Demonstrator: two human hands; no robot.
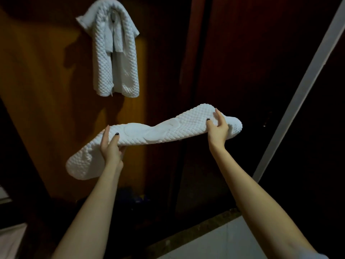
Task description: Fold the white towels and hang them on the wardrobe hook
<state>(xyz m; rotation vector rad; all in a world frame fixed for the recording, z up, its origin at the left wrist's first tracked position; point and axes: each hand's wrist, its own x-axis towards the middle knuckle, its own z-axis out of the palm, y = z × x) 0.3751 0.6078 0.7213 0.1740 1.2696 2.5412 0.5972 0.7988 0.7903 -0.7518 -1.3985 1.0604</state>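
Note:
A folded white quilted towel [155, 133] stretches level in the air in front of the wooden wardrobe door [37, 90]. My left hand [111, 146] grips it near its left end, thumb on top and fingers underneath. My right hand [217, 129] grips it near its right end in the same way. Both ends droop past my hands. Another white towel [115, 53] hangs folded over the wardrobe hook [113, 14] at the upper left; the hook is mostly covered by it.
A darker wooden panel [242, 71] stands to the right of the lit door. A pale slanted frame edge [298, 90] runs along the right. Light floor tiles [224, 240] lie at the bottom right, and dark objects [134, 199] sit low by the door.

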